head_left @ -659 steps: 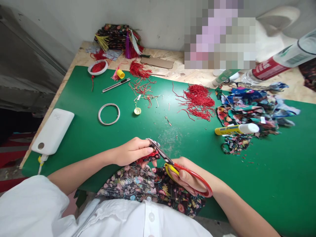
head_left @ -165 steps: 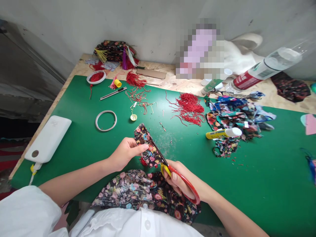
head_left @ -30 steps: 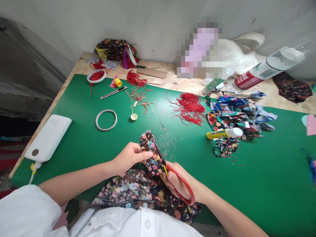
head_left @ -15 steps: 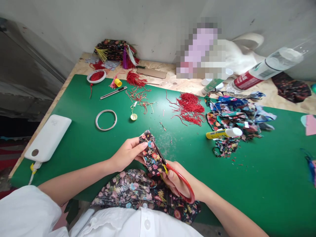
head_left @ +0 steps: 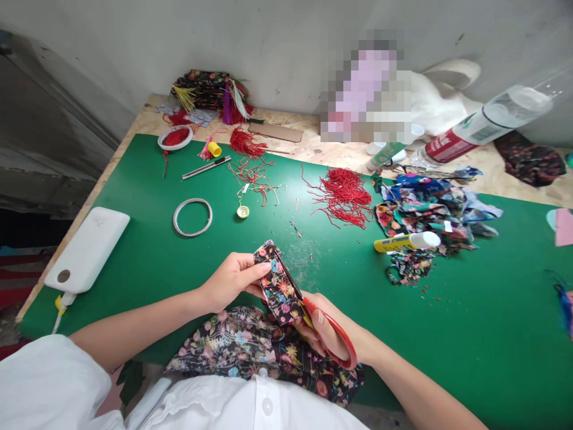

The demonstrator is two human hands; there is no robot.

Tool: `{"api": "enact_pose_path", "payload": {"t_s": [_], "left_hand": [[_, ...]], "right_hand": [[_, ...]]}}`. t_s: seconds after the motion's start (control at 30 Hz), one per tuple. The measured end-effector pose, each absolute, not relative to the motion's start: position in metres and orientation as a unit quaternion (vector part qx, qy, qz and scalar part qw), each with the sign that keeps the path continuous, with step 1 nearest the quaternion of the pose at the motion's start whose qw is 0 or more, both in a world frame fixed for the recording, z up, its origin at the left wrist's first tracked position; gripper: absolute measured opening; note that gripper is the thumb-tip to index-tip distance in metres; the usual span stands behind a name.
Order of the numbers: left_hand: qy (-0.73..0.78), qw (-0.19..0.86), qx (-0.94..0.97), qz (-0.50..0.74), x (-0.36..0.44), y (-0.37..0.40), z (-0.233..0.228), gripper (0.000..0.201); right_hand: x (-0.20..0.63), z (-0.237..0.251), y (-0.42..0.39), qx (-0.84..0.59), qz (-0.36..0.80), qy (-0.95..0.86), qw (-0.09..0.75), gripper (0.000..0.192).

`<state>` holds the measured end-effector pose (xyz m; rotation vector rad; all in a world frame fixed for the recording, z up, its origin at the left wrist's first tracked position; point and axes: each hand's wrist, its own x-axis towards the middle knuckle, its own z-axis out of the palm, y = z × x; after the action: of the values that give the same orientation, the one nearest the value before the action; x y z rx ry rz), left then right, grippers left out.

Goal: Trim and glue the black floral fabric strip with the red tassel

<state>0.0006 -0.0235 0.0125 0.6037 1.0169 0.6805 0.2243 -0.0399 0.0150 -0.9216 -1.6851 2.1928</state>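
Observation:
My left hand [head_left: 235, 280] pinches the upper left edge of a dark floral fabric piece [head_left: 282, 289], thumb on top and fingers beneath. In my right hand [head_left: 322, 328] is a pair of scissors [head_left: 342, 343] with red handles, fingers wrapped round the loops. The blades lie along the right edge of the fabric piece, pointing up and left. Whether they are fully closed is hard to make out. Below both hands, a larger floral cloth [head_left: 242, 343] drapes over the table's front edge and my lap.
Red cords [head_left: 342, 197], a glue stick [head_left: 405, 241] and fabric scraps [head_left: 434, 209] lie to the right on the green mat [head_left: 447, 334]. A white power bank [head_left: 89, 251], a tape ring [head_left: 192, 217] and a utility knife [head_left: 206, 168] are on the left. A bottle [head_left: 483, 128] stands behind.
The fabric piece and the scissors have shifted slightly down and right. The scissors' handles look closer together, and the blades lie nearer the fabric's edge. My left hand keeps its pinch.

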Motion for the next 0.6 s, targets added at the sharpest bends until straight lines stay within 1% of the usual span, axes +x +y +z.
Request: {"api": "enact_pose_path", "payload": {"t_s": [0.13,0.23,0.33,0.6], "left_hand": [[0.459,0.783,0.272,0.319,0.001,-0.0248,0.0105,0.047],[0.455,0.786,0.268,0.321,0.0012,-0.0253,0.0102,0.046],[0.449,0.791,0.267,0.32,0.0014,-0.0252,0.0106,0.046],[0.448,0.793,0.262,0.318,0.0026,-0.0248,0.0124,0.049]], "right_hand": [[0.2244,0.0126,-0.0395,-0.313,0.749,-0.573,0.111,0.072],[0.2251,0.0091,-0.04,-0.309,0.752,-0.572,0.111,0.069],[0.2257,0.0061,-0.0408,-0.302,0.76,-0.564,0.114,0.065],[0.2268,0.0056,-0.0409,-0.294,0.763,-0.564,0.115,0.064]]}}
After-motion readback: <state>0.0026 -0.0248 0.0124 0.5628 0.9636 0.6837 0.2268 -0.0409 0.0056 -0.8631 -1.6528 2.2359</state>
